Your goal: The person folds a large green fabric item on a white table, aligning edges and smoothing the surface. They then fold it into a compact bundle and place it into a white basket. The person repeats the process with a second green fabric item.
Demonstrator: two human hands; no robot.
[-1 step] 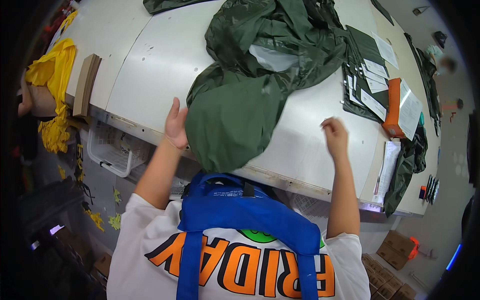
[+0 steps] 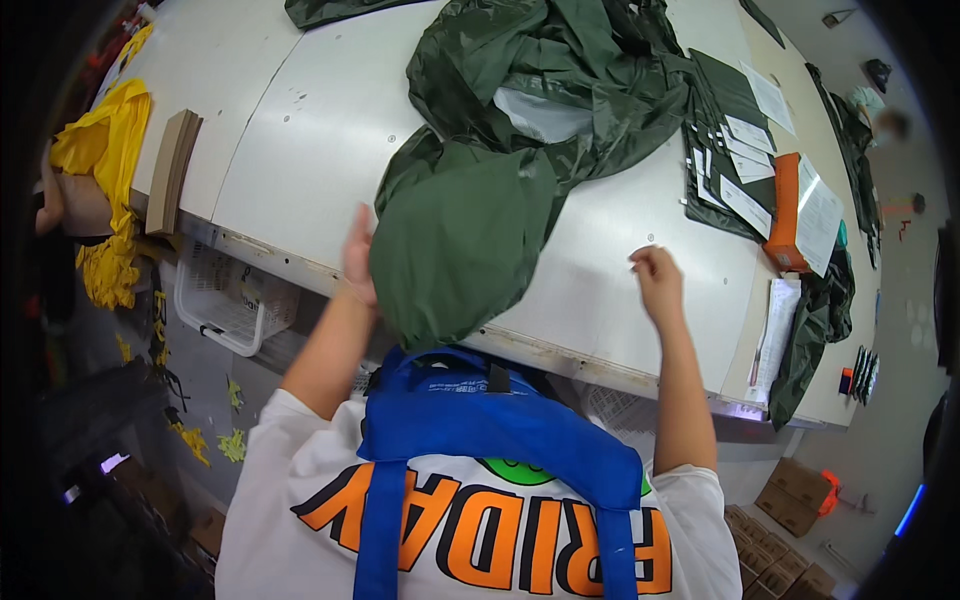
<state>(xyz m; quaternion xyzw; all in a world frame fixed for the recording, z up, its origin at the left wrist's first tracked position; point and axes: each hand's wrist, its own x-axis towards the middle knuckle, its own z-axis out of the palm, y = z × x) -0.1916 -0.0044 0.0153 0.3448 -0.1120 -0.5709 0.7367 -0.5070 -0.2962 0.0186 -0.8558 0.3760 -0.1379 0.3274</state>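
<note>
The green cloth (image 2: 455,250) lies just right of the left hand (image 2: 359,258), whose blurred fingers look stretched out; the right hand (image 2: 658,282) is curled, whether pinching anything I cannot tell. The cloth looks light, soft and slippery, best gathered by its edge beside the left hand. Print on the papers (image 2: 746,207) right of the right hand is too small to read; bold orange lettering crosses the white shirt (image 2: 285,480) below both hands.

On the left, bright yellow cloth (image 2: 115,130) is hanging near a long brown cardboard piece (image 2: 172,172); a white plastic basket (image 2: 225,300) is sitting lower. On the right, a rectangular orange box (image 2: 785,215) is resting beside white paper (image 2: 820,210); brown cardboard boxes (image 2: 793,497) are standing near right.
</note>
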